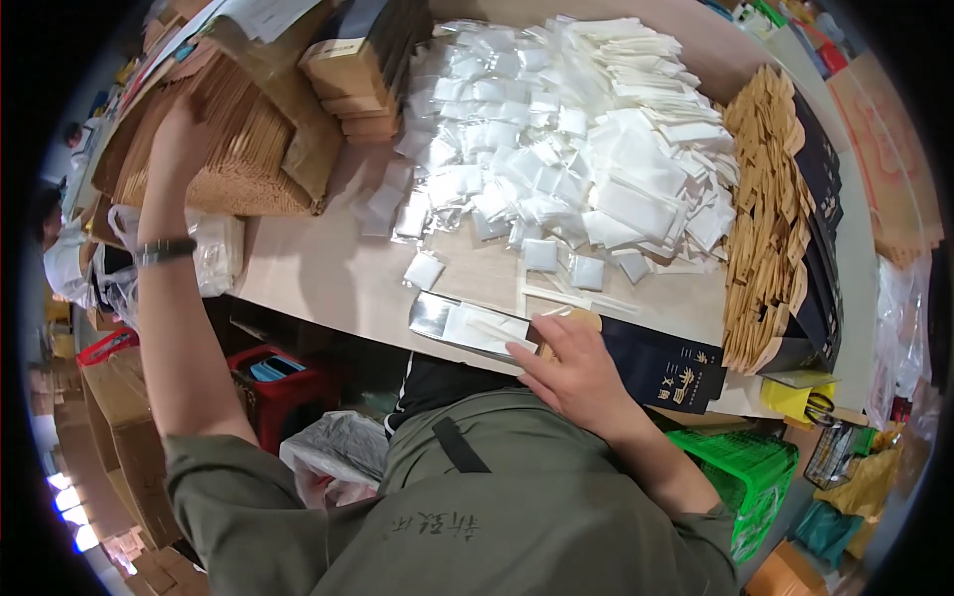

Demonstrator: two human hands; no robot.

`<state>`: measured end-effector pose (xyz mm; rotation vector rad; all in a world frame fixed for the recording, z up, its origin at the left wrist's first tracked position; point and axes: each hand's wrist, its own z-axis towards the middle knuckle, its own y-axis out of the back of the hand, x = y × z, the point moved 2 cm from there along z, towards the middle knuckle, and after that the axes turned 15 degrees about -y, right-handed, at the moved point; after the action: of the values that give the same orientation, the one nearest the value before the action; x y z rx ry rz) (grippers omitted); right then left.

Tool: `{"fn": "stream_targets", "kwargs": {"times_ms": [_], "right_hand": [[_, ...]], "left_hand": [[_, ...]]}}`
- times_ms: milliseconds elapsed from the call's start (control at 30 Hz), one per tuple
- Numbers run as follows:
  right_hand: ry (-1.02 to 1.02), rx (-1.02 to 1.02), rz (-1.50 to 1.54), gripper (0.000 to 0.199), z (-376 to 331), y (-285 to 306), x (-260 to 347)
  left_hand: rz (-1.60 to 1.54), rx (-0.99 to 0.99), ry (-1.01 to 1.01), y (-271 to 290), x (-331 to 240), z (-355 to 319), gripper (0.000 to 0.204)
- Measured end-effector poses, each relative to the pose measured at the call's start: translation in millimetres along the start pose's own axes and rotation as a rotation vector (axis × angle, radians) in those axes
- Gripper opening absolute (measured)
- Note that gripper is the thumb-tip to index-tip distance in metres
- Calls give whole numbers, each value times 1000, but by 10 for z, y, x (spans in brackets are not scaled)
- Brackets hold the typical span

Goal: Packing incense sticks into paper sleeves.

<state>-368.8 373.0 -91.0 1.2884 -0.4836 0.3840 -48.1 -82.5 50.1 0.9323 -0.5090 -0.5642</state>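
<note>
My left hand (182,127) reaches to the far left, onto a tightly packed row of brown paper sleeves (243,149) in a carton. Its fingertips are hard to make out there. At the front edge of the table my right hand (571,363) lies with fingers stretched out, nothing gripped. Under and beside it are a white flat packet with a silver end (462,323) and a dark blue printed sleeve (651,363). Just beyond lie small clear bags with white square contents, such as one bag (424,269), and a thin white strip (566,297).
A large heap of clear-bagged white squares (497,129) covers the table's middle, beside piled white packets (646,169). Brown and dark blue sleeves (765,219) stand in rows at right. Stacked boxes (353,74) rise at the back left. A green crate (740,477) and red stool (268,397) are below.
</note>
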Motion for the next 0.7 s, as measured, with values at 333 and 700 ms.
{"fn": "stream_targets", "kwargs": {"times_ms": [333,700], "right_hand": [[-91,121,53,41,-96,137,-122],[-54,117,26,40,-98,23,-129]], "left_hand": [[-1345,306,369,-33,-2059,-2163,14],[-1241,507,-103,-132,-3259,-1644,11]]}}
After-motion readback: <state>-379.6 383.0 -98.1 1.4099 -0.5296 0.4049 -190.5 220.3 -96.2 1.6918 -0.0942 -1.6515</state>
